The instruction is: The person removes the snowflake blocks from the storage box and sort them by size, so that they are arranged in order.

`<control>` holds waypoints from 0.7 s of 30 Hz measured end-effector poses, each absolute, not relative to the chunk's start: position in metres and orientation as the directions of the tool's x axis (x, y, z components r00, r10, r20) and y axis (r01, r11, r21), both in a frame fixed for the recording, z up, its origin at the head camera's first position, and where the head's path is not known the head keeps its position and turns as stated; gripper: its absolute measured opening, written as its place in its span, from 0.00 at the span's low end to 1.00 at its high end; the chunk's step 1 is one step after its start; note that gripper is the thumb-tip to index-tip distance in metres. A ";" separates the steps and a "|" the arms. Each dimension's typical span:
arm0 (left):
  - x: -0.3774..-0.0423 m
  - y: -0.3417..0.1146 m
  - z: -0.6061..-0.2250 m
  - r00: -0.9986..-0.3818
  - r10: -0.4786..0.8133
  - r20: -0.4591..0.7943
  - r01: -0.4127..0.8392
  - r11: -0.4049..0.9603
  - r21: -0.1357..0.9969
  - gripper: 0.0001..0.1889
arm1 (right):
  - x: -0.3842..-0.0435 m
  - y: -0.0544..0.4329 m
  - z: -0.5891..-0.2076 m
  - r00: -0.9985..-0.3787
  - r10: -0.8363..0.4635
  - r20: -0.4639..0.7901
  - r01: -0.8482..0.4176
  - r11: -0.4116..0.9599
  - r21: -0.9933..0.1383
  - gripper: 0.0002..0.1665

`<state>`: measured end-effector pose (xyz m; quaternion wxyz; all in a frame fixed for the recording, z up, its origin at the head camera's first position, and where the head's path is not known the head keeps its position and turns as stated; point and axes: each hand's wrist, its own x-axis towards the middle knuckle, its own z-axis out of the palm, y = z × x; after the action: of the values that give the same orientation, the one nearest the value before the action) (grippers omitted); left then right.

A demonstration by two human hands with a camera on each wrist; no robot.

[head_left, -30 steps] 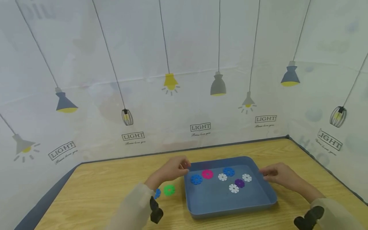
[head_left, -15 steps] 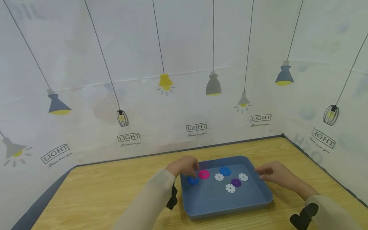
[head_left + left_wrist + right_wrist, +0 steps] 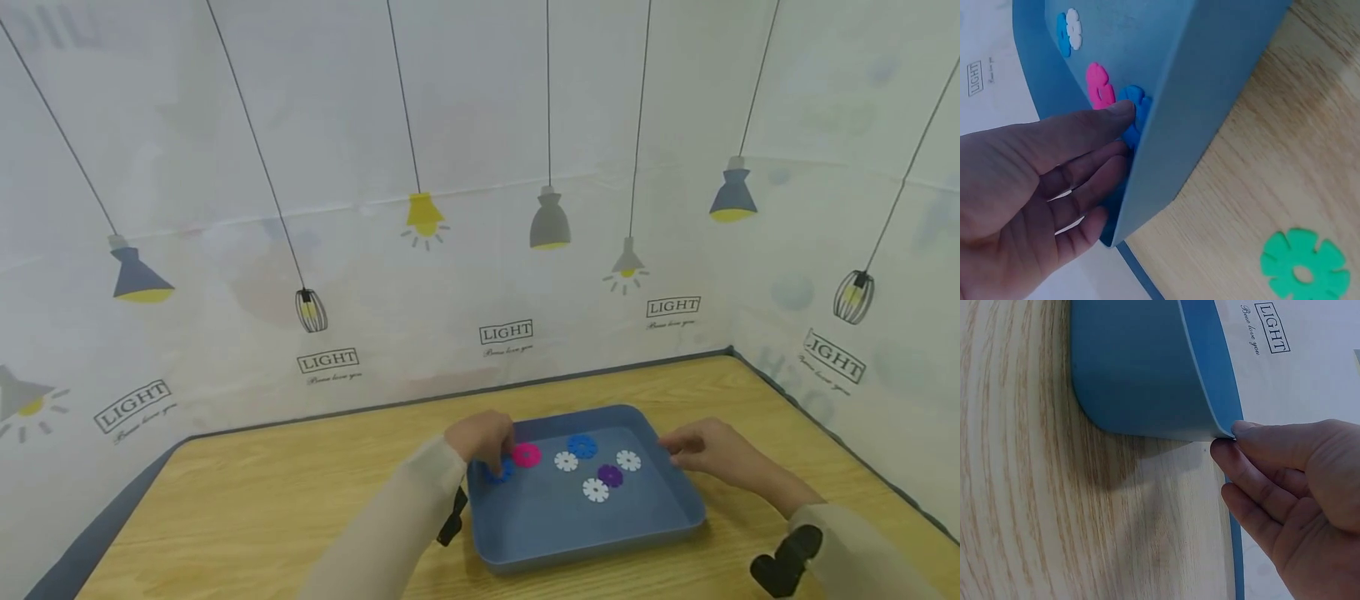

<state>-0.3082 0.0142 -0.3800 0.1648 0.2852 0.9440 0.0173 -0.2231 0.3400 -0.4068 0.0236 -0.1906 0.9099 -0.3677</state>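
My left hand [image 3: 482,437] reaches over the left wall of the blue-grey tray [image 3: 555,529]. Its thumb and fingers close about a blue snowflake disc [image 3: 1134,107] beside that wall; the thumb tip lies over the disc, and the index finger is mostly hidden. A pink snowflake disc [image 3: 527,455] lies right next to it. On the opposite side, my right hand [image 3: 711,452] pinches the tray's rim between thumb and forefinger, as the right wrist view shows. Further in are another blue disc [image 3: 582,447], a purple one [image 3: 611,476] and three white discs [image 3: 596,490].
Outside the tray, a green snowflake disc [image 3: 1305,265] lies on the wooden table [image 3: 247,508], hidden in the head view by the left arm. A pale wall covering [image 3: 420,300] printed with lamps rises behind the table's far edge.
My left hand has moved right and down from above the tray's left rim to the blue disc inside. The right hand stays at the rim; the head view has shifted slightly.
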 end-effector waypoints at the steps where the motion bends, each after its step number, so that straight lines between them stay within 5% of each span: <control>1: -0.308 0.014 -0.381 -0.783 0.544 -0.301 0.536 0.836 0.119 0.14 | -0.223 0.340 -0.406 -0.928 -0.361 0.093 -0.326 0.665 -0.672 0.17; 21: -0.302 0.009 -0.389 -0.798 0.560 -0.224 0.557 0.827 0.081 0.14 | -0.219 0.337 -0.404 -0.935 -0.349 0.069 -0.300 0.669 -0.681 0.17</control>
<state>-0.3019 0.0092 -0.3894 0.1196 0.2944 0.9482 0.0056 -0.2193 0.3373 -0.4040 0.0337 -0.1777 0.9128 -0.3662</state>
